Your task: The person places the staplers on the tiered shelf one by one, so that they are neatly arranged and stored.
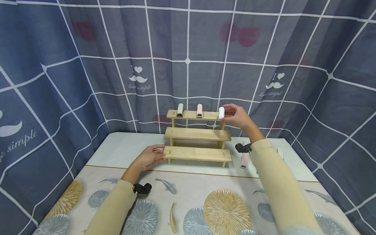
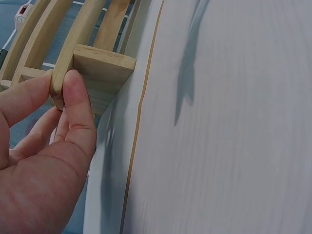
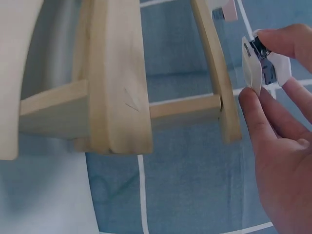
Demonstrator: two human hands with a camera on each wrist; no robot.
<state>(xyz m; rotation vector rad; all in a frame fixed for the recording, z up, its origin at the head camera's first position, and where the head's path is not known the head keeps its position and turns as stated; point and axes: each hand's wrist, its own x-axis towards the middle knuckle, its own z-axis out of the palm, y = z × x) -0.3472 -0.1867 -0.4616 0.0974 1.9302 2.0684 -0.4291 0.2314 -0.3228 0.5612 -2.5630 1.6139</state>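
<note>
A three-tier wooden stand (image 1: 197, 133) is set on the table close to the curtain. My left hand (image 1: 149, 158) pinches the left end of its lowest board (image 2: 66, 63) between thumb and fingers. In my right hand (image 1: 239, 117), a small white stapler (image 3: 251, 66) is pinched between thumb and fingertips. That hand is at the right end of the top board (image 1: 189, 114), and the stapler overlaps the board's end in the head view. A pale green stapler (image 1: 180, 109) and a pink stapler (image 1: 199, 110) stand on the same board, to the left.
Right of the stand, another pink stapler (image 1: 243, 161) lies on the table, beside the right sleeve. A pale object (image 1: 280, 152) shows partly behind that sleeve. A dark checked curtain (image 1: 164, 75) surrounds the table's back and sides. A patterned cloth (image 1: 158, 209) covers the front.
</note>
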